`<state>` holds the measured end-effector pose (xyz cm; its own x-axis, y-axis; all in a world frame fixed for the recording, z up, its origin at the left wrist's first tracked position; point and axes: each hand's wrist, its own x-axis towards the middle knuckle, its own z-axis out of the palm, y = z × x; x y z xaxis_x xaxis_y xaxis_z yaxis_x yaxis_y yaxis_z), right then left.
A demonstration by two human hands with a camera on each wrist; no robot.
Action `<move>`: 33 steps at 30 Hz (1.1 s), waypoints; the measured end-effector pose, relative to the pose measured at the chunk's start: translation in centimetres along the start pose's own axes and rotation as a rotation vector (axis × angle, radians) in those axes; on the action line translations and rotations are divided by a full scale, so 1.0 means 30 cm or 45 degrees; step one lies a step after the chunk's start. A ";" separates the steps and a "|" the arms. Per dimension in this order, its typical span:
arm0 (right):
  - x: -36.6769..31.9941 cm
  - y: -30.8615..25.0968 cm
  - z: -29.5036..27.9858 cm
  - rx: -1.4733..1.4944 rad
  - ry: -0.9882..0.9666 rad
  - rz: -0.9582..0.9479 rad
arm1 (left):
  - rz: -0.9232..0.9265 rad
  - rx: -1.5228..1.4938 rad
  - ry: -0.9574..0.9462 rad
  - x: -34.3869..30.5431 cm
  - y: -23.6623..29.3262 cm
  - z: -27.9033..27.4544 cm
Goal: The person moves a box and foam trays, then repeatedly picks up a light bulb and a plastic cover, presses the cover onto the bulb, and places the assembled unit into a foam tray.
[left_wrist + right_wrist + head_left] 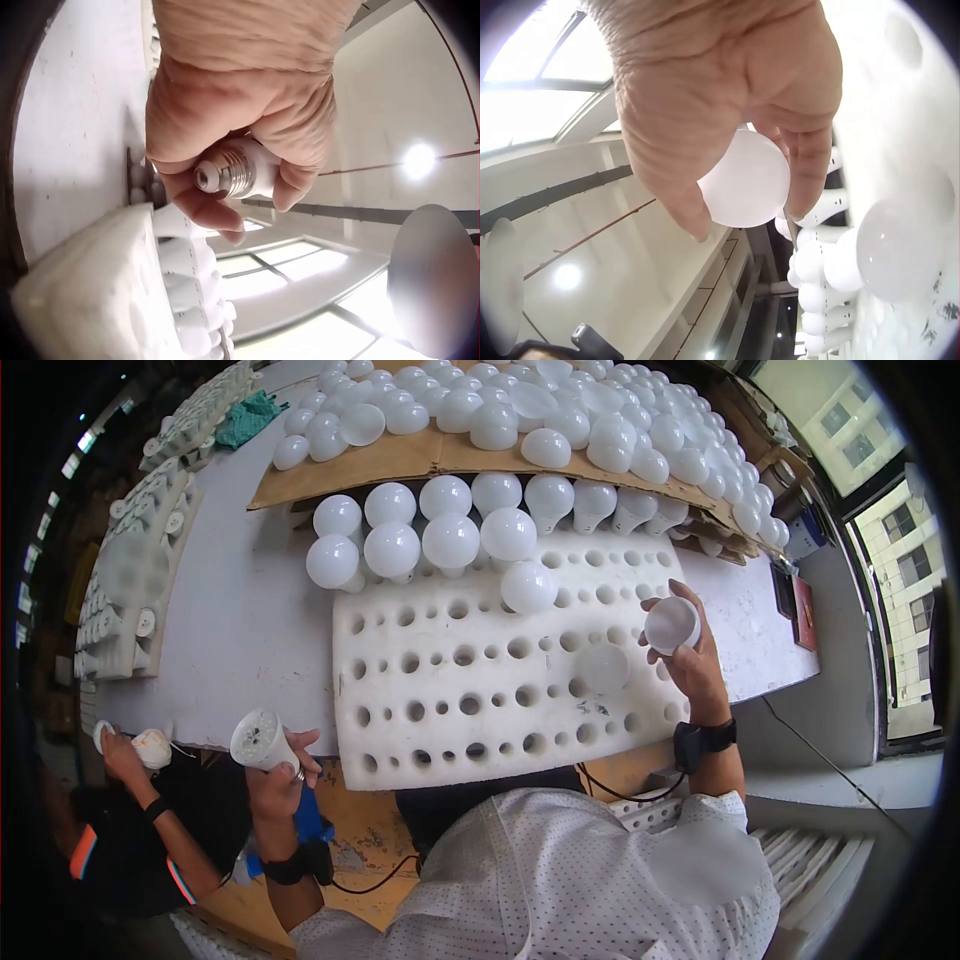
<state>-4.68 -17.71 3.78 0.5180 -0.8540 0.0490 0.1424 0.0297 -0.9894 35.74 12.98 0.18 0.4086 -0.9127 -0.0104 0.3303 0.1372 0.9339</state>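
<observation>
My left hand [278, 785] grips a white bulb body [262, 740] by its lower part, left of the foam board. Its wide end faces up and shows a circuit board inside, with no dome on it. In the left wrist view, the metal screw cap [229, 174] pokes out between thumb and fingers. Over the right side of the foam board, my right hand [700, 672] holds a white dome cover [671, 625] with its hollow side facing up. Thumb and fingers press on the sides of the dome [746, 180] in the right wrist view.
A white foam board [440, 735] with rows of holes lies before me, finished bulbs [450, 540] standing at its far side. Many domes [545, 448] cover cardboard [400, 463] behind. Bulb-filled racks [150, 585] stand left. Another person's hand [122, 757] holds a white part at left.
</observation>
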 end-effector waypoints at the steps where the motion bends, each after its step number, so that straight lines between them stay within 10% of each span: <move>1: -0.012 0.011 0.016 -0.009 -0.049 -0.003 | -0.070 0.020 -0.112 -0.005 -0.002 0.062; 11: -0.110 0.063 0.223 0.410 -0.428 0.155 | -0.319 0.394 -0.736 0.086 -0.025 0.633; 33: -0.138 0.079 0.264 0.250 -0.677 0.207 | -0.336 0.379 -0.722 0.099 -0.124 0.623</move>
<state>0.21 -10.00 2.32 0.8910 -0.4538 0.0107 0.1528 0.2777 -0.9484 19.81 2.58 3.36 -0.1882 -0.9724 -0.1377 0.0766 -0.1543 0.9850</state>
